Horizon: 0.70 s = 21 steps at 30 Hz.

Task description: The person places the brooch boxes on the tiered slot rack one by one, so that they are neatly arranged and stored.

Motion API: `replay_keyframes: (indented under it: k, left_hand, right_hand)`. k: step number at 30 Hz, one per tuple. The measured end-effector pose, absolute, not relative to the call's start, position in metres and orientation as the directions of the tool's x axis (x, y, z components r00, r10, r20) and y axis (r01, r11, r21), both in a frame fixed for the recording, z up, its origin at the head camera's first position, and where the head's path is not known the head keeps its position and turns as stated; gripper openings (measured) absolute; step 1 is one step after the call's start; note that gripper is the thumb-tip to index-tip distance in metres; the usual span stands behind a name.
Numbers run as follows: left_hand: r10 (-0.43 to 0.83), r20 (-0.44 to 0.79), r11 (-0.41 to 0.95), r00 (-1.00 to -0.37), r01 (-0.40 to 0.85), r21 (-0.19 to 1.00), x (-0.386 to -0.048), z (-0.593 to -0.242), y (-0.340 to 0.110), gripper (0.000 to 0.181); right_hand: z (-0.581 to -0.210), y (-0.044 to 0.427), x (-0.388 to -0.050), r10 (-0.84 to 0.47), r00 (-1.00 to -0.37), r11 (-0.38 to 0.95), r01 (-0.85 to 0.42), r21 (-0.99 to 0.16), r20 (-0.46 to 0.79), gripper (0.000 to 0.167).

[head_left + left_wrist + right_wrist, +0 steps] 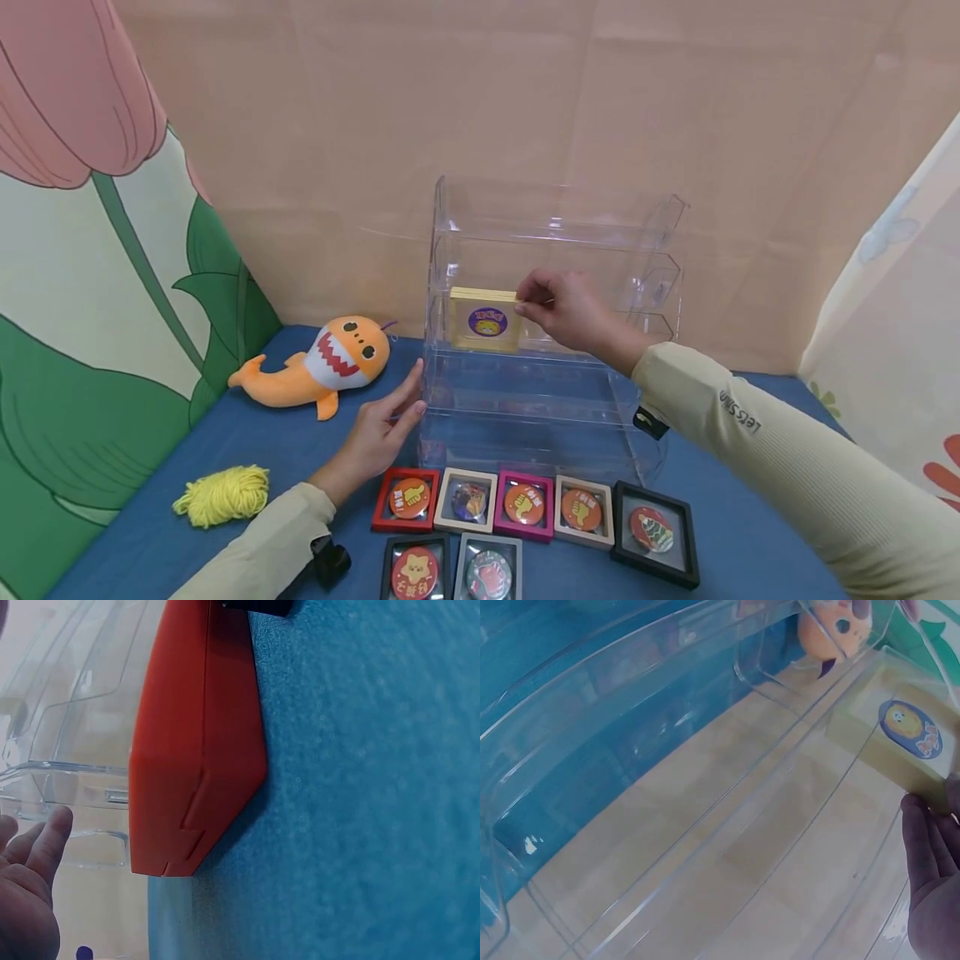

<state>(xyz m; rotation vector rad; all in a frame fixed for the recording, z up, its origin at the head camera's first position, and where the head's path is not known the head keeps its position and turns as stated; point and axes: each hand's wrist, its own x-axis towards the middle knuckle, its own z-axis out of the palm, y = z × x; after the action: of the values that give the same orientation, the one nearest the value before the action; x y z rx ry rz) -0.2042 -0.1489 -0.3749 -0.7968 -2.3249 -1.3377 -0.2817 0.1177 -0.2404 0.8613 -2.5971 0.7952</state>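
Pinching the yellow frame (486, 322) by its right edge with the right hand (573, 310), likely to keep its print forward, at left in the clear rack (525, 410); touching rack's left side, apparently for steadiness, with uncurled left hand (377, 435).

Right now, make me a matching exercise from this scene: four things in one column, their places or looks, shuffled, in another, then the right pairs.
Things:
1. Yellow frame
2. Left hand
3. Plush shark
4. Yarn

Places or looks:
A. Orange, with a white face patch and red mouth
B. At the left side of the clear rack
C. Yellow strands bundled on the blue cloth
D. Held by its edge in the right hand

Pairs: 1-D, 2-B, 3-A, 4-C
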Motion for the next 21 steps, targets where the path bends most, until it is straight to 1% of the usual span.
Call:
replay_keyframes:
  k: [5,12,17,21]
  left_hand:
    - [0.292,0.548,0.401,-0.784,0.620,0.674,-0.206,-0.376,-0.149,0.056]
    - [0.297,0.546,0.385,-0.783,0.622,0.682,-0.231,-0.409,-0.154,0.060]
    - [0.312,0.557,0.377,-0.770,0.638,0.671,-0.231,-0.409,-0.154,0.060]
    - [0.316,0.553,0.378,-0.771,0.637,0.672,-0.232,-0.409,-0.154,0.060]
  right_hand:
    - [-0.241,0.111,-0.283,-0.470,-0.772,0.662,-0.629,-0.409,0.427,0.006]
    - [-0.246,0.105,-0.282,-0.471,-0.753,0.661,-0.646,-0.382,0.459,0.009]
    - [-0.247,0.103,-0.278,-0.453,-0.761,0.662,-0.636,-0.396,0.465,0.011]
    - [-0.248,0.102,-0.277,-0.432,-0.775,0.664,-0.619,-0.420,0.460,0.013]
